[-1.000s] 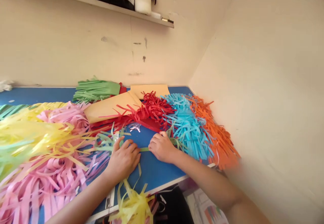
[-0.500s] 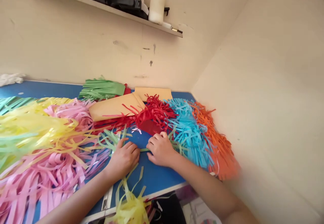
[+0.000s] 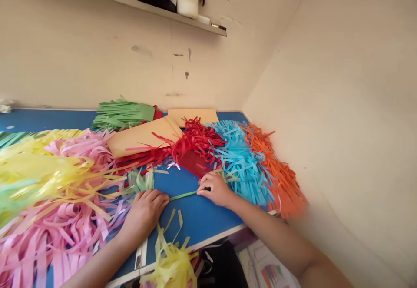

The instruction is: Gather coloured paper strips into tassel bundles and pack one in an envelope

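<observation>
A thin twisted green paper strip (image 3: 183,195) stretches between my two hands, just above or on the blue tabletop. Its left end is under the curled fingers of my left hand (image 3: 150,205). My right hand (image 3: 215,189) pinches the other end between thumb and fingers. Pale green fringe (image 3: 141,179) spreads out behind my left hand, and more pale green fringe (image 3: 230,174) shows behind my right. A red paper piece (image 3: 195,163) with red fringe lies just beyond my right hand.
Pink fringe (image 3: 61,227) and yellow fringe (image 3: 42,164) cover the left side. Blue fringe (image 3: 244,162) and orange fringe (image 3: 280,179) lie at right. Tan paper (image 3: 143,137) and green fringe (image 3: 125,112) are at the back. Yellow fringe (image 3: 172,264) hangs by the front edge. A shelf (image 3: 146,8) crosses the wall.
My hands have moved farther apart, the left one toward me and leftward. More of the green strip shows between them. The whole view has shifted slightly.
</observation>
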A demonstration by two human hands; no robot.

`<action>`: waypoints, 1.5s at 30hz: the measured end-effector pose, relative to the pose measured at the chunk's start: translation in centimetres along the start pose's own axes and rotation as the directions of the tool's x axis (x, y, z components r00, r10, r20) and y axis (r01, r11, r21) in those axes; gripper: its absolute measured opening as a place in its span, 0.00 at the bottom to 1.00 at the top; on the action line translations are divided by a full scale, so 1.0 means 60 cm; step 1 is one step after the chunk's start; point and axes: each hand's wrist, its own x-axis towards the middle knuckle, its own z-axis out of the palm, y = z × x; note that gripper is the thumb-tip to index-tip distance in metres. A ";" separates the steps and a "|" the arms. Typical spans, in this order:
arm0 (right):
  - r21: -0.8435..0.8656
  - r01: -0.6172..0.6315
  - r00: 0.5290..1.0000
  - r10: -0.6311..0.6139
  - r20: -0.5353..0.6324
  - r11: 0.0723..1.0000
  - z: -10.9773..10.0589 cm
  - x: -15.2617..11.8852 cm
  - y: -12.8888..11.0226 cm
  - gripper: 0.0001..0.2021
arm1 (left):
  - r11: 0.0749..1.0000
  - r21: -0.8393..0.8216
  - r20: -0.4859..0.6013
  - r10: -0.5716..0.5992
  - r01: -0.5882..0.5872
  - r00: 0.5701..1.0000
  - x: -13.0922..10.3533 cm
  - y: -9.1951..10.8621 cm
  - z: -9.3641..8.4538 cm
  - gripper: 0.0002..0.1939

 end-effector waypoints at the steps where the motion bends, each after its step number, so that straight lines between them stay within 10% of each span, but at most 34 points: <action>1: 0.028 -0.019 1.000 0.019 0.006 0.999 -0.002 0.002 -0.001 0.05 | 1.000 0.002 0.014 -0.023 0.023 1.000 0.001 0.000 0.000 0.18; 12: -0.131 -0.227 0.967 0.240 0.091 0.965 -0.009 0.023 -0.040 0.03 | 0.986 0.103 0.137 -0.142 0.128 0.980 0.035 0.014 -0.024 0.14; 19: -0.403 0.241 0.970 -0.210 0.120 0.883 -0.001 -0.001 -0.058 0.09 | 0.930 0.151 0.063 0.330 -0.336 0.942 0.030 0.023 -0.017 0.16; 24: -0.520 0.372 0.919 -0.383 0.091 0.769 0.020 0.004 -0.040 0.12 | 0.933 0.190 0.026 0.306 -0.306 0.952 0.051 0.045 -0.008 0.11; 30: -0.378 0.255 0.955 -0.292 -0.046 0.890 0.000 0.014 -0.059 0.09 | 0.943 0.203 -0.078 0.285 -0.265 0.955 0.064 0.048 -0.017 0.13; 35: 0.091 0.090 0.995 -0.092 0.026 0.992 -0.091 -0.016 -0.144 0.10 | 0.958 0.030 -0.269 0.284 -0.286 0.921 0.016 0.083 -0.098 0.14; 37: 0.458 -0.070 0.967 -0.054 0.251 0.886 -0.117 -0.013 -0.167 0.18 | 0.954 -0.027 -0.318 0.275 -0.299 0.907 0.004 0.104 -0.135 0.15; 40: 0.777 -0.432 0.852 -0.074 0.518 0.458 -0.120 -0.007 -0.186 0.22 | 0.964 -0.060 -0.370 0.220 -0.259 0.903 0.002 0.127 -0.170 0.14; 45: 0.883 -0.434 0.899 0.145 0.412 0.178 -0.069 -0.030 -0.217 0.20 | 0.973 -0.177 -0.478 0.049 -0.151 0.877 -0.010 0.148 -0.177 0.06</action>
